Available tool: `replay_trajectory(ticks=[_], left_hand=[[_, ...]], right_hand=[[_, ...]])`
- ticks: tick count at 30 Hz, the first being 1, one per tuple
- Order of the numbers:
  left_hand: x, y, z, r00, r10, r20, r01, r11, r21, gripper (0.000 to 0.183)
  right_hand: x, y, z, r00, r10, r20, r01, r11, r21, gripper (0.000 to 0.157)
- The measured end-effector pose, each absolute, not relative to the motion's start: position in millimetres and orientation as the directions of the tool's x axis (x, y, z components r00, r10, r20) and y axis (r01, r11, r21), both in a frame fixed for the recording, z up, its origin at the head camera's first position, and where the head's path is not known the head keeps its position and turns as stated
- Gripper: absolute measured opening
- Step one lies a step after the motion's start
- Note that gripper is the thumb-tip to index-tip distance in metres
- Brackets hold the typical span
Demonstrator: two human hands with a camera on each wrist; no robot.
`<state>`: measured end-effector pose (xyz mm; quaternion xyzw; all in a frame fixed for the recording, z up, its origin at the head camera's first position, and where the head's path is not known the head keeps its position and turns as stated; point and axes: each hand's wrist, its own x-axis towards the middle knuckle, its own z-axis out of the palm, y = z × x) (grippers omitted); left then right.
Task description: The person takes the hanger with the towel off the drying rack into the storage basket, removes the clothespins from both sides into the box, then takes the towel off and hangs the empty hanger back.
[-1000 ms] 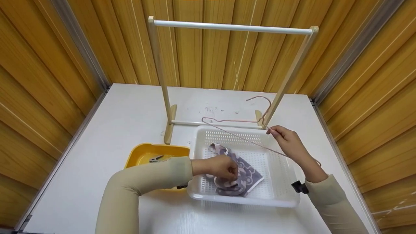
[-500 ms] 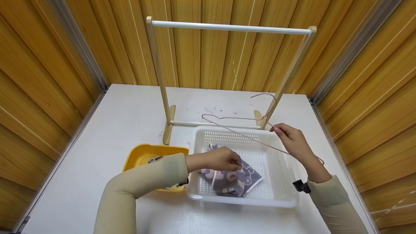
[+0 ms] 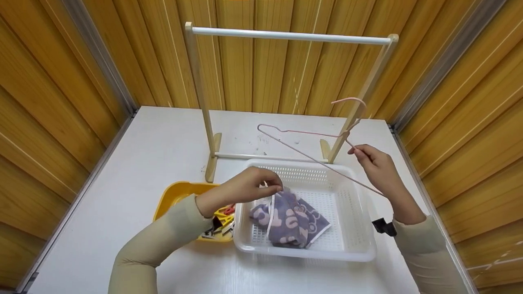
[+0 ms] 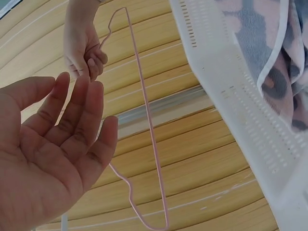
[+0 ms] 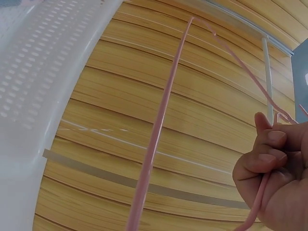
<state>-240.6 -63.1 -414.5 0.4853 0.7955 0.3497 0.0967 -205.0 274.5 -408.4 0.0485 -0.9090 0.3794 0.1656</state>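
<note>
My right hand (image 3: pixel 378 167) pinches one shoulder of a thin pink clothes hanger (image 3: pixel 350 98) and holds it raised over the back of the white basket. Its hook points up and its long bar slants down to the right. In the right wrist view, curled fingers wrap the hanger wire (image 5: pixel 160 115). My left hand (image 3: pixel 245 185) hovers over the basket's left side. The left wrist view shows its fingers loosely bent with nothing in the palm. Below it, a grey-purple cloth with pink patterns and white edging (image 3: pixel 286 220) lies crumpled in the perforated white basket (image 3: pixel 302 253).
A yellow tub (image 3: pixel 175 185) holding several clothespins (image 3: pixel 226 216) stands left of the basket, partly behind my left forearm. Behind the basket rises a wooden garment rack with a white top bar (image 3: pixel 290 34). Wood-patterned walls enclose the white table (image 3: pixel 163 139).
My left hand has moved up and left off the cloth, uncovering more of it and of the clothespins. My right hand has lifted the hanger higher and slightly right.
</note>
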Motion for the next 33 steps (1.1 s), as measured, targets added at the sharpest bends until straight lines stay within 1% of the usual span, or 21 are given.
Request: replay_trajectory(ticks=[3,6,11,15,20,25,30,33], left_hand=[[-239.4,-76.0,-412.4,-0.555,0.81,0.191,0.676,0.306,0.67,0.018],[-238.3,-86.3,-412.1,-0.586,0.789,0.185,0.652,0.323,0.686,0.019],[-237.7,-98.0,-417.7,-0.619,0.765,0.179,0.619,0.334,0.711,0.02],[-237.8,-103.2,-423.9,-0.644,0.751,0.145,0.587,0.364,0.723,0.02],[-238.6,-105.8,-431.9,-0.667,0.74,0.089,0.542,0.4,0.739,0.022],[-239.4,-107.8,-439.9,-0.67,0.738,0.083,0.527,0.393,0.754,0.021],[-239.4,-109.6,-444.9,-0.673,0.735,0.087,0.521,0.387,0.761,0.021],[-239.9,-109.4,-446.0,-0.673,0.734,0.092,0.521,0.382,0.763,0.02]], right_hand=[[-207.2,275.3,-401.0,-0.943,0.046,0.33,-0.201,0.712,-0.673,0.026],[-209.6,277.5,-393.7,-0.943,0.056,0.327,-0.192,0.711,-0.677,0.027],[-216.3,283.6,-384.4,-0.947,0.054,0.318,-0.189,0.705,-0.683,0.029],[-224.9,287.2,-375.7,-0.95,0.069,0.304,-0.177,0.685,-0.707,0.031],[-239.6,288.8,-364.5,-0.946,0.115,0.303,-0.167,0.628,-0.76,0.03],[-255.5,290.3,-353.7,-0.946,0.15,0.287,-0.154,0.572,-0.806,0.024],[-271.4,289.6,-343.4,-0.948,0.187,0.258,-0.127,0.522,-0.844,0.029],[-279.2,290.1,-339.1,-0.948,0.213,0.237,-0.094,0.523,-0.847,0.029]])
